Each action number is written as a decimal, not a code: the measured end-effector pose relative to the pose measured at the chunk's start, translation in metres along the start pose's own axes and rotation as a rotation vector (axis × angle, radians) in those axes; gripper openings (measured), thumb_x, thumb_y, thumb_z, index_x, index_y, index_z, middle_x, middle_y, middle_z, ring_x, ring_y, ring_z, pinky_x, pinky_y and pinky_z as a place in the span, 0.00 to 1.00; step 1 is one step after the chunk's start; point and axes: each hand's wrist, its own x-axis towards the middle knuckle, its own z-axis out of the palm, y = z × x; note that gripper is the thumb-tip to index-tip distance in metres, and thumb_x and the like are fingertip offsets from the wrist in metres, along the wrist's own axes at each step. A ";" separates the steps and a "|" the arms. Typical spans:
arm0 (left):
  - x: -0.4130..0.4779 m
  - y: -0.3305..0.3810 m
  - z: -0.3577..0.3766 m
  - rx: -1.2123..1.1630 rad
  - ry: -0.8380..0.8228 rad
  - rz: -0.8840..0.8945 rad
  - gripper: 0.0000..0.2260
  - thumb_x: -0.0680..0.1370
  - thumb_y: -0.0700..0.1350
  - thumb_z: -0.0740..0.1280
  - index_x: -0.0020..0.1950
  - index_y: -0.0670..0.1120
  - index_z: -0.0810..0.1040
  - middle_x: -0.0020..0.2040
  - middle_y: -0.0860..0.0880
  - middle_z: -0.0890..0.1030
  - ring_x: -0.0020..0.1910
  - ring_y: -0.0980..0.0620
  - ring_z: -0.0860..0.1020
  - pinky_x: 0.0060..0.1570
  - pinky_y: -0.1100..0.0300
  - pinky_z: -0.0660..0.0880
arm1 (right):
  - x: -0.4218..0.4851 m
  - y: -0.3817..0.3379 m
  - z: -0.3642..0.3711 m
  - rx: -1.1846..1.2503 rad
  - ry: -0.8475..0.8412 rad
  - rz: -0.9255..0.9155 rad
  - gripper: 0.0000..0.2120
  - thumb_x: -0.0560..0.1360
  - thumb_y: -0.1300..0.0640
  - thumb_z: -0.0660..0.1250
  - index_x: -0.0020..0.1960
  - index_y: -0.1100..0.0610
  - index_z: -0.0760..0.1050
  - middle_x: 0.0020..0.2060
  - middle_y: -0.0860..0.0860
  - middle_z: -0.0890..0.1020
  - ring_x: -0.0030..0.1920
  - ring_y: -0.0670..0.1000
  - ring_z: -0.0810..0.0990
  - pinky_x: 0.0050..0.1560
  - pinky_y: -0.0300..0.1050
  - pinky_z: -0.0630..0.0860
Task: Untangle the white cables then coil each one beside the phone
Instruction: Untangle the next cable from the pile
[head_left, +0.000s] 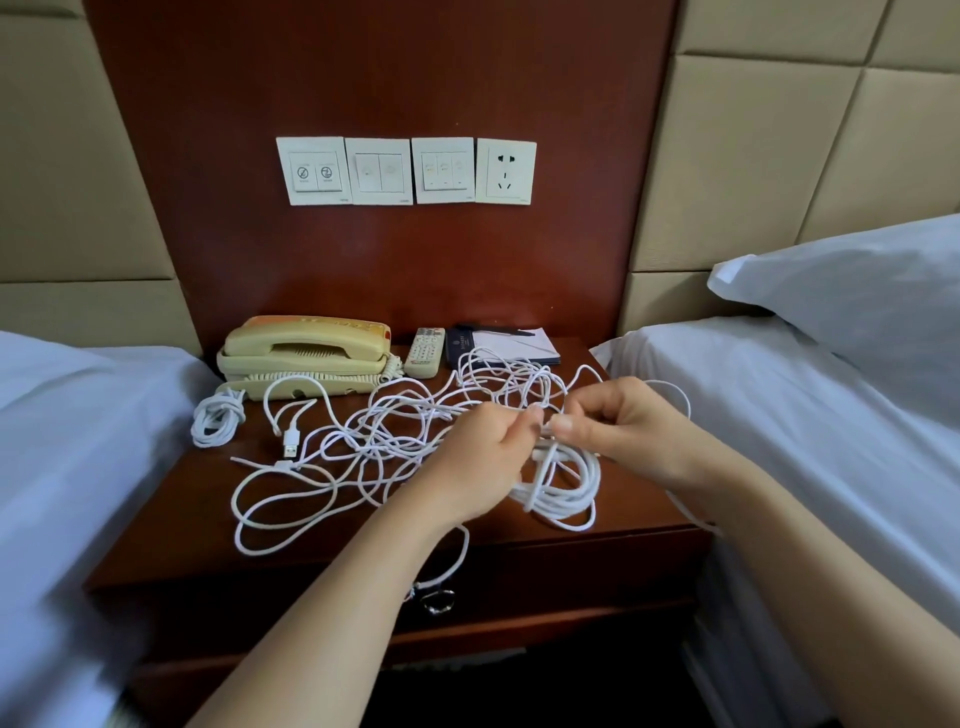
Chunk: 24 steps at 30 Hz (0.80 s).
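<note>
Two hands meet over the nightstand (182, 519): my left hand (483, 457) and right hand (623, 421) each pinch the top of a half-made coil (566, 488), which droops toward 6 o'clock beneath my nearly touching fingertips. The loose tangle (363, 436) stretches away toward 9 o'clock, nearer my left hand, so I judge slack must come from there. Farther off, at 10 o'clock, a finished coil (218, 415) lies just beside the phone (306, 353).
</note>
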 end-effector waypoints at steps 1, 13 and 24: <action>-0.001 0.000 0.000 -0.039 -0.004 0.001 0.26 0.82 0.52 0.52 0.33 0.36 0.73 0.29 0.45 0.72 0.30 0.50 0.70 0.39 0.49 0.71 | 0.000 0.000 0.001 0.051 -0.017 0.014 0.20 0.73 0.51 0.66 0.30 0.63 0.68 0.22 0.43 0.64 0.25 0.41 0.59 0.28 0.31 0.58; -0.010 0.014 -0.005 -0.649 0.391 -0.150 0.19 0.81 0.41 0.57 0.31 0.43 0.75 0.22 0.53 0.72 0.21 0.57 0.70 0.23 0.68 0.66 | 0.005 0.006 0.046 -0.175 0.261 -0.065 0.19 0.77 0.52 0.58 0.32 0.64 0.69 0.25 0.55 0.68 0.29 0.41 0.64 0.31 0.41 0.62; 0.003 -0.015 -0.017 -0.341 0.762 -0.379 0.21 0.79 0.51 0.59 0.30 0.39 0.70 0.30 0.40 0.71 0.31 0.46 0.69 0.35 0.53 0.65 | -0.009 -0.016 0.070 -0.984 0.122 -0.239 0.16 0.74 0.58 0.67 0.34 0.54 0.62 0.24 0.50 0.71 0.22 0.55 0.68 0.23 0.39 0.49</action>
